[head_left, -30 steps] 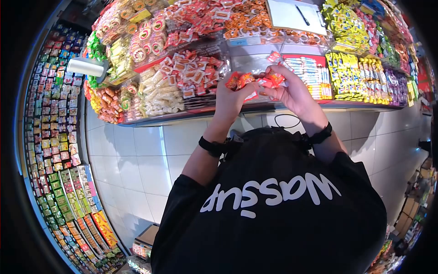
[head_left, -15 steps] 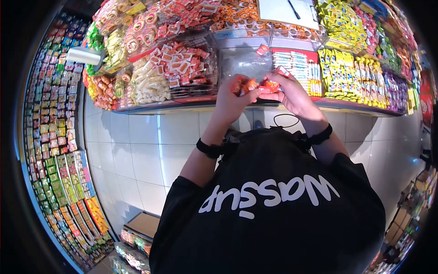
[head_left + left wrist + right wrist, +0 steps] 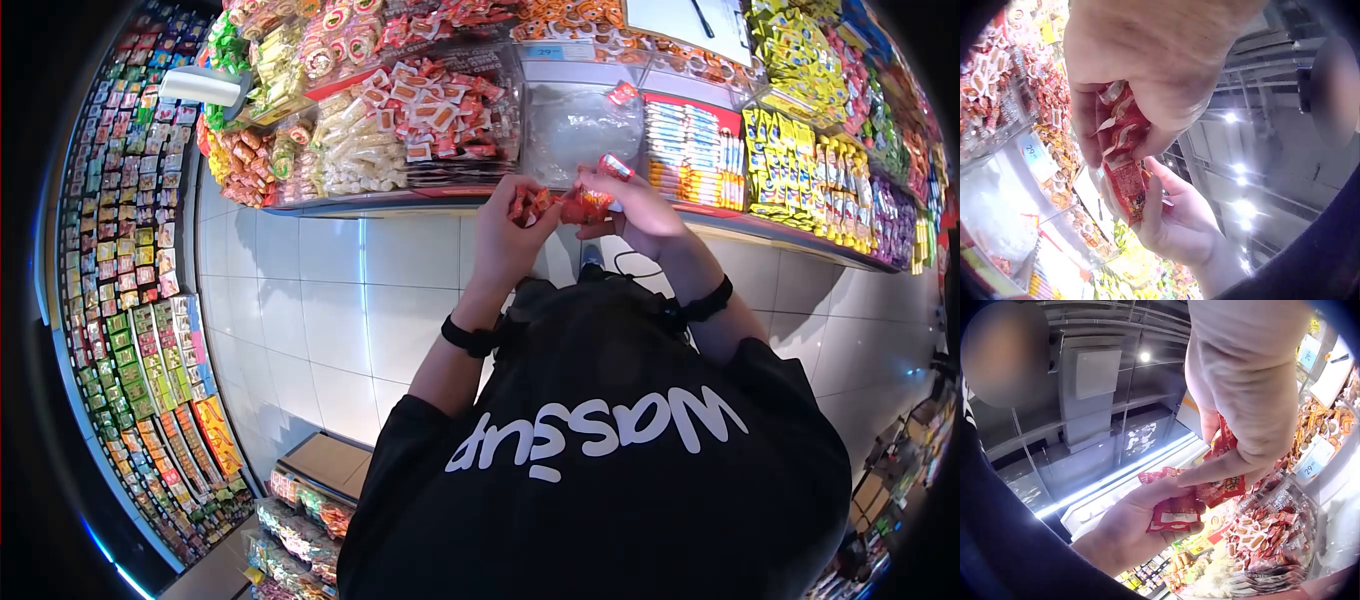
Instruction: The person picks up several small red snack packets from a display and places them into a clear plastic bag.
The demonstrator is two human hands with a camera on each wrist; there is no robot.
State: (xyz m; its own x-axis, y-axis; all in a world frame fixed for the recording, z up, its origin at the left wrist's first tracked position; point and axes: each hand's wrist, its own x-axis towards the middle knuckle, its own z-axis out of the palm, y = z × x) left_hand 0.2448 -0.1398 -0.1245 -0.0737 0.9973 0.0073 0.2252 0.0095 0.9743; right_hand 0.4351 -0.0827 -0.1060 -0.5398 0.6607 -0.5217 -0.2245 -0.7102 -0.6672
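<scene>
Both hands meet in front of the candy counter's near edge, holding small red candy packets. My left hand (image 3: 512, 235) curls round several red packets (image 3: 1124, 119), with wrapper ends showing between thumb and fingers in the left wrist view. My right hand (image 3: 645, 212) grips further red packets (image 3: 590, 200), and one sticks up by its index finger. The right hand's fingers (image 3: 1154, 212) pinch a packet (image 3: 1127, 187) just at the left fingertips. In the right wrist view, a packet with a pale label (image 3: 1175, 517) shows in the left hand.
Beyond the hands is a clear compartment (image 3: 575, 135) with one red packet (image 3: 622, 94) at its back right. Wrapped candies (image 3: 440, 110) fill the bin to its left, striped sticks (image 3: 690, 150) the right one. A clipboard (image 3: 690, 22) with a pen lies behind. A bag roll (image 3: 200, 86) stands left.
Both hands have drawn back from over the compartment toward the body, still holding the red packets. The packets in the right hand have shifted, one now standing up. The head view has also shifted.
</scene>
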